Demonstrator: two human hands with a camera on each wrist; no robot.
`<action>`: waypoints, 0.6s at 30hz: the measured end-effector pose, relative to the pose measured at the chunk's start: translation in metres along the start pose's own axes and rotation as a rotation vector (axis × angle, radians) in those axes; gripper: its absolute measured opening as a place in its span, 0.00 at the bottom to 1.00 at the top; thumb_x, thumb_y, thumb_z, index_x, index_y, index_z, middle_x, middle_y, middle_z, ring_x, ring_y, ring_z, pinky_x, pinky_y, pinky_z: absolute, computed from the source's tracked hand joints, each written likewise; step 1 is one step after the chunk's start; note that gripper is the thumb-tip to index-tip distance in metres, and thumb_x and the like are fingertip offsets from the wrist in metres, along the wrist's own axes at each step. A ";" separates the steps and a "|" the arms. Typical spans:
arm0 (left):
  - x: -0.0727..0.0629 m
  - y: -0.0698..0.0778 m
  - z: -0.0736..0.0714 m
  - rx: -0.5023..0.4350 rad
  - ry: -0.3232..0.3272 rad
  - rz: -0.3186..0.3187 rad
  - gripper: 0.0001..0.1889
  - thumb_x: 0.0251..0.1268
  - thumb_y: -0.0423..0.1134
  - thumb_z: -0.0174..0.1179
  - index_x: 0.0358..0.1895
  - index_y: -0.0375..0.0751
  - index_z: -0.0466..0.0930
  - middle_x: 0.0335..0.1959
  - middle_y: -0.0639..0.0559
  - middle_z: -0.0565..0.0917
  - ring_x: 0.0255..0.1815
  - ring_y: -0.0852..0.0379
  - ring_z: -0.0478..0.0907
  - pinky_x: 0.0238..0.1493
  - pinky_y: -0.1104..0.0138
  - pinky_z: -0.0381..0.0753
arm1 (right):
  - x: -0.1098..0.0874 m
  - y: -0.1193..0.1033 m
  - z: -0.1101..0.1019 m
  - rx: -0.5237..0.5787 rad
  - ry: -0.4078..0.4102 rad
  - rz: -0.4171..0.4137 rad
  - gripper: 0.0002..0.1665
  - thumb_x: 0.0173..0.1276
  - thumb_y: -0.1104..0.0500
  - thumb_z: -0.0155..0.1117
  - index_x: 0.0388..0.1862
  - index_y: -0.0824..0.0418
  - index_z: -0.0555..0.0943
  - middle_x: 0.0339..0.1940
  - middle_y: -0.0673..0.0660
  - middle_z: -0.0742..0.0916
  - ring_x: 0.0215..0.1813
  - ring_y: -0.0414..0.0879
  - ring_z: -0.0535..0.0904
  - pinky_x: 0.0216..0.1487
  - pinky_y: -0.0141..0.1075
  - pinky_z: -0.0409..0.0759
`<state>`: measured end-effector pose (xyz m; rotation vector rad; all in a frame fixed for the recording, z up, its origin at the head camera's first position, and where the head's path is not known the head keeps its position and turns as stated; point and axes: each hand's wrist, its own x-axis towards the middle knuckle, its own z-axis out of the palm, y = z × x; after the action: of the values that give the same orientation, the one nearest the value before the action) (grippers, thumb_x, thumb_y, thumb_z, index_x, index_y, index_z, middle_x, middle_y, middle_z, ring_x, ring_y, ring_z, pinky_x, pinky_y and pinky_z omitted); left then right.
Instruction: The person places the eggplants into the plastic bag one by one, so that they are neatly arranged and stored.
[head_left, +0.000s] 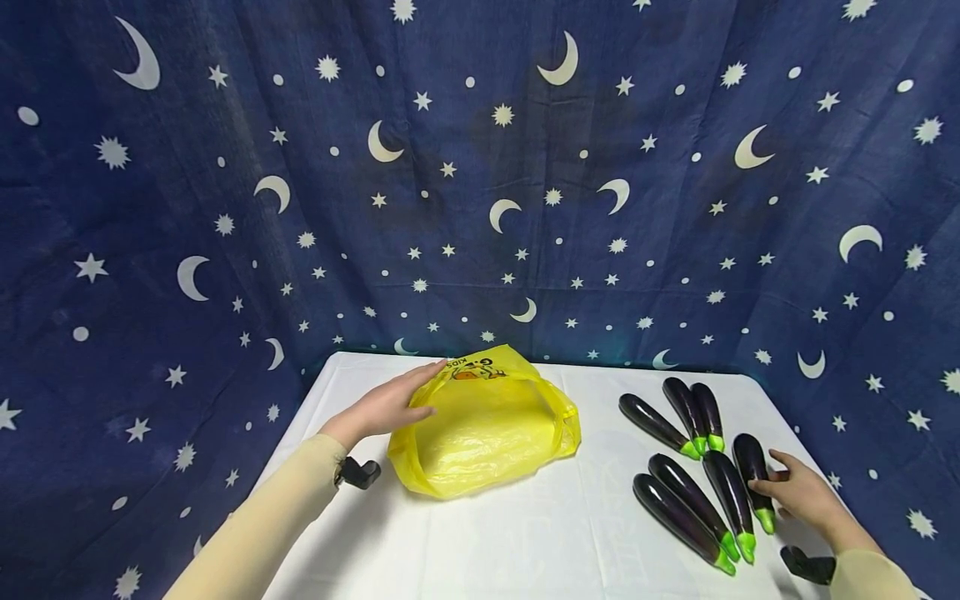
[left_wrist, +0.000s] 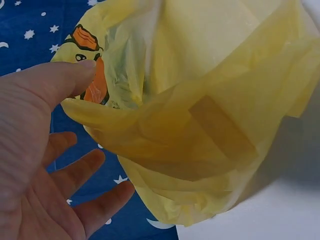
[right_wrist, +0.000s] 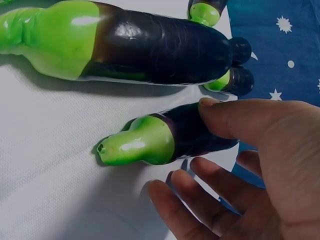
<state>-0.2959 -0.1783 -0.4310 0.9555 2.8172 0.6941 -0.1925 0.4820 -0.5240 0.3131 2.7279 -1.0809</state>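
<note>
A yellow plastic bag (head_left: 487, 425) with a printed cartoon lies on the table, its mouth spread wide toward the head camera. My left hand (head_left: 393, 400) is at the bag's left rim, fingers extended; in the left wrist view the thumb (left_wrist: 75, 80) overlaps the printed side. On the right lie several dark purple eggplants with green stem ends. My right hand (head_left: 806, 496) reaches over the rightmost eggplant (head_left: 752, 467). In the right wrist view its thumb (right_wrist: 225, 117) lies over that eggplant's dark body, while the other fingers are spread loosely along the near side.
Beside the rightmost eggplant lie three more, including a long one (head_left: 681, 517) at the front. Three others (head_left: 656, 423) form a group farther back. The white-covered table (head_left: 525, 533) ends at a dark blue curtain (head_left: 450, 208) with moons and stars.
</note>
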 end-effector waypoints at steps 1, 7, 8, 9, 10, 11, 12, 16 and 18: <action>0.001 0.000 0.000 0.003 -0.001 0.002 0.44 0.71 0.43 0.64 0.84 0.51 0.49 0.81 0.48 0.58 0.79 0.45 0.58 0.75 0.49 0.59 | 0.001 0.000 0.000 0.005 -0.004 0.003 0.60 0.65 0.52 0.72 0.71 0.89 0.46 0.57 0.91 0.69 0.49 0.70 0.80 0.37 0.49 0.85; 0.006 0.001 0.005 0.036 -0.004 0.030 0.43 0.71 0.40 0.65 0.83 0.45 0.51 0.81 0.46 0.58 0.79 0.44 0.58 0.75 0.48 0.60 | 0.003 -0.001 0.002 -0.005 -0.006 0.025 0.61 0.64 0.52 0.74 0.72 0.88 0.47 0.55 0.89 0.70 0.47 0.66 0.81 0.37 0.48 0.85; 0.007 0.001 0.006 0.043 -0.006 0.036 0.43 0.71 0.40 0.65 0.83 0.44 0.51 0.81 0.46 0.58 0.79 0.44 0.58 0.75 0.48 0.60 | 0.004 -0.001 0.003 -0.008 -0.003 0.027 0.60 0.64 0.52 0.74 0.72 0.88 0.47 0.55 0.89 0.70 0.46 0.65 0.82 0.36 0.48 0.85; 0.007 0.000 0.006 0.043 -0.010 0.037 0.43 0.71 0.39 0.65 0.83 0.45 0.51 0.82 0.47 0.58 0.79 0.44 0.58 0.75 0.48 0.60 | 0.004 -0.002 0.003 -0.010 -0.001 0.027 0.61 0.64 0.52 0.74 0.72 0.87 0.47 0.55 0.89 0.71 0.46 0.64 0.82 0.36 0.48 0.85; 0.008 0.000 0.006 0.042 -0.012 0.039 0.43 0.71 0.38 0.64 0.83 0.44 0.51 0.82 0.47 0.58 0.79 0.44 0.58 0.74 0.48 0.60 | 0.004 -0.002 0.003 -0.011 0.001 0.025 0.60 0.64 0.52 0.74 0.72 0.87 0.47 0.54 0.89 0.71 0.45 0.63 0.82 0.36 0.47 0.85; 0.008 0.000 0.006 0.031 -0.017 0.037 0.42 0.71 0.38 0.64 0.83 0.45 0.51 0.82 0.47 0.58 0.79 0.44 0.58 0.75 0.48 0.60 | 0.004 -0.003 0.003 -0.010 0.001 0.023 0.60 0.64 0.52 0.74 0.72 0.88 0.47 0.54 0.89 0.71 0.44 0.63 0.83 0.36 0.48 0.85; 0.008 -0.001 0.006 0.016 -0.019 0.031 0.42 0.71 0.37 0.64 0.84 0.46 0.51 0.82 0.47 0.58 0.79 0.44 0.58 0.74 0.48 0.60 | 0.004 -0.003 0.004 -0.007 0.003 0.022 0.60 0.64 0.53 0.74 0.72 0.88 0.48 0.54 0.89 0.71 0.44 0.62 0.83 0.36 0.48 0.85; 0.009 -0.005 0.003 -0.107 -0.036 -0.009 0.40 0.73 0.36 0.61 0.83 0.53 0.54 0.81 0.51 0.61 0.76 0.45 0.63 0.73 0.48 0.63 | 0.003 -0.005 0.004 -0.005 0.004 0.017 0.59 0.63 0.53 0.74 0.71 0.88 0.48 0.54 0.89 0.72 0.44 0.63 0.83 0.37 0.49 0.85; 0.009 -0.008 0.003 -0.193 -0.044 -0.016 0.38 0.74 0.34 0.60 0.83 0.55 0.55 0.80 0.53 0.62 0.74 0.45 0.67 0.71 0.48 0.67 | 0.002 -0.006 0.004 -0.005 0.006 0.023 0.60 0.63 0.53 0.74 0.71 0.88 0.48 0.54 0.89 0.71 0.44 0.63 0.83 0.37 0.50 0.85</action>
<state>-0.3072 -0.1774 -0.4369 0.9025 2.6567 0.9114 -0.1956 0.4757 -0.5237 0.3467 2.7250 -1.0682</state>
